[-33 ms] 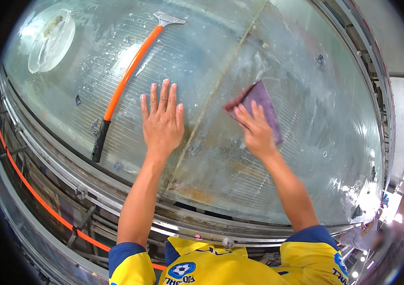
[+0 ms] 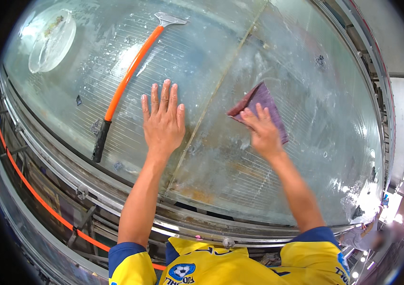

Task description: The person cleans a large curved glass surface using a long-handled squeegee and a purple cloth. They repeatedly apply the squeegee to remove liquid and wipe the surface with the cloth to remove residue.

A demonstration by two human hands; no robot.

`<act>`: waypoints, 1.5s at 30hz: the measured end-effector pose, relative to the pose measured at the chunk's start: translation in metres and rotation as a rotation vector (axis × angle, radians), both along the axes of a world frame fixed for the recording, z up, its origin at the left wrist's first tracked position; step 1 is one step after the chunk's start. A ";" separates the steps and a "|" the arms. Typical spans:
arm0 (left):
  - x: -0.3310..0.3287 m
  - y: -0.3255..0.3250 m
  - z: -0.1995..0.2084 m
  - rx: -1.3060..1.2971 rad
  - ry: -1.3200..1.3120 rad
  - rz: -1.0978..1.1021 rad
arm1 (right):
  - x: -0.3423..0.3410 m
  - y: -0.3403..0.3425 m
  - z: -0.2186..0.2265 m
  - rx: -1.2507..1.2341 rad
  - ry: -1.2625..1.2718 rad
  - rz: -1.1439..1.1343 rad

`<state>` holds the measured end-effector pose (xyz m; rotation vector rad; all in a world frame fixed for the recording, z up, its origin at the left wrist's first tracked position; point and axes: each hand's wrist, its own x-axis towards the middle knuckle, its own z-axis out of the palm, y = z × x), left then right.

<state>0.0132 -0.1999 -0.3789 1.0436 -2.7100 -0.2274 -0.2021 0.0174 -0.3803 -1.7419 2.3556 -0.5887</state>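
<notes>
My left hand (image 2: 164, 121) lies flat on a wet, ribbed translucent panel (image 2: 268, 185), palm down with the fingers spread, and holds nothing. My right hand (image 2: 260, 133) presses a dark purple scouring pad (image 2: 259, 97) against the panel, right of a diagonal seam (image 2: 211, 99). The fingers lie across the pad's lower half, and its upper corner sticks out beyond them. The panel looks smeared and streaked with water around both hands.
A scraper (image 2: 130, 71) with a long orange shaft, black grip and metal blade lies on the panel left of my left hand. A clear round dish (image 2: 52, 40) sits at the upper left. A metal frame (image 2: 116, 199) and an orange hose (image 2: 35, 194) run below the panel's near edge.
</notes>
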 end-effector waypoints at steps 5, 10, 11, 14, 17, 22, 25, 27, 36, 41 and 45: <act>-0.001 0.003 -0.005 -0.002 0.023 0.008 | -0.038 -0.033 -0.006 -0.098 0.039 -0.143; -0.010 0.001 -0.006 -0.009 0.036 0.018 | -0.036 -0.033 0.003 -0.074 0.035 -0.109; -0.010 -0.004 -0.005 -0.016 0.037 0.025 | -0.041 -0.058 0.003 -0.122 0.058 -0.136; -0.004 -0.001 -0.007 -0.007 0.034 0.046 | 0.001 -0.005 0.001 -0.035 0.003 -0.038; -0.009 -0.003 -0.005 -0.018 0.050 0.040 | -0.033 -0.008 0.004 -0.042 0.008 0.011; 0.002 -0.002 -0.010 -0.011 0.058 0.044 | -0.003 -0.002 0.004 -0.031 -0.018 -0.058; -0.006 0.001 -0.004 0.011 0.060 0.045 | -0.030 0.025 0.011 0.009 0.010 -0.039; -0.009 0.004 -0.005 0.004 0.063 0.032 | -0.048 -0.032 0.009 -0.131 0.090 -0.145; -0.009 0.000 -0.005 -0.006 0.046 0.036 | -0.043 0.027 0.008 -0.041 0.090 -0.154; -0.006 -0.002 -0.007 0.037 0.052 0.005 | -0.006 -0.052 0.006 -0.166 0.077 -0.109; 0.011 -0.006 -0.009 0.020 0.042 0.041 | -0.015 0.054 -0.002 -0.090 0.001 -0.128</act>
